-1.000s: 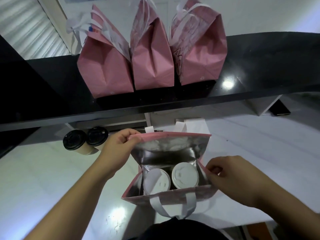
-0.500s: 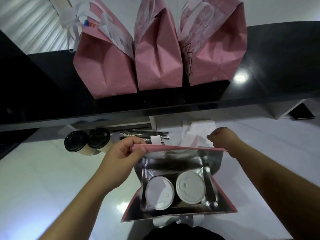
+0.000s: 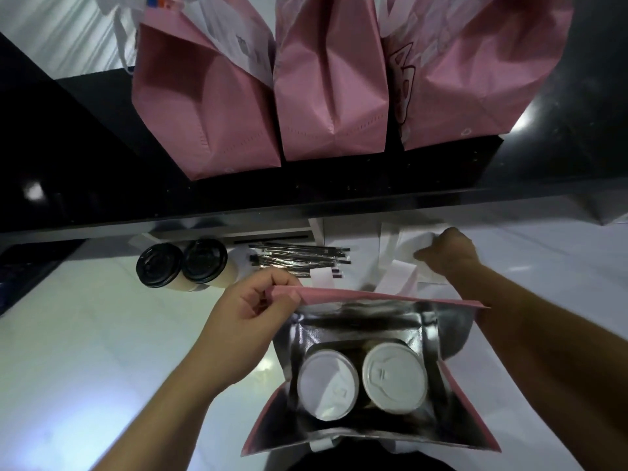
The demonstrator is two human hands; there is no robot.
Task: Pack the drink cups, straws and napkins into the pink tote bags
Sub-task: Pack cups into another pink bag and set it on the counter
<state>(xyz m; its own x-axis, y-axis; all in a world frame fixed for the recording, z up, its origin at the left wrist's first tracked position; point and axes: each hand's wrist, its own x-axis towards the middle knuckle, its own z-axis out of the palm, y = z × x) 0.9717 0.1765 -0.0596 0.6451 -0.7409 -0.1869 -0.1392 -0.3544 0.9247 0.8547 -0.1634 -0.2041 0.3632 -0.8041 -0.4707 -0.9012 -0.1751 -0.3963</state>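
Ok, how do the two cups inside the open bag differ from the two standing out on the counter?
The cups in the open bag have white lids; the cups on the counter have black lids. The bagged pair sits down inside the open tote bag, its silver lining around them; the black-lidded pair stands unpacked on the white counter, left of the straws. Both pairs stand side by side, lids on.
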